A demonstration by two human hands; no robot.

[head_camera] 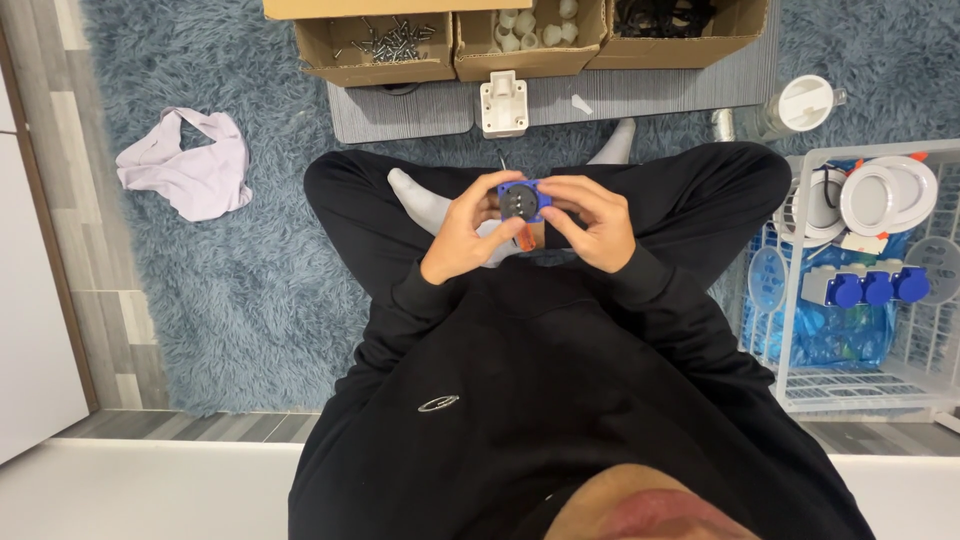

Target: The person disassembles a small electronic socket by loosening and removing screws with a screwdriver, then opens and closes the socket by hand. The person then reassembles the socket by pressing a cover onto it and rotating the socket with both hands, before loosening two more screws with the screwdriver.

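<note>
Above the crossed legs, at mid-frame, a small blue socket part (521,200) with a dark round face is held between both hands; the left hand (462,232) is curled around its left edge, fingers closed narrowly on it, and the right hand (592,222) is closed on its right edge in the same way; an orange piece (521,236), possibly a tool handle, is seen just beneath the part, though its nature cannot be told. Beyond the knees, a white plastic housing (503,103) is set on a grey mat (640,98); three cardboard boxes (520,40) are ranged behind it. At right, a white wire basket (870,290) is filled with similar blue sockets (868,288).
</note>
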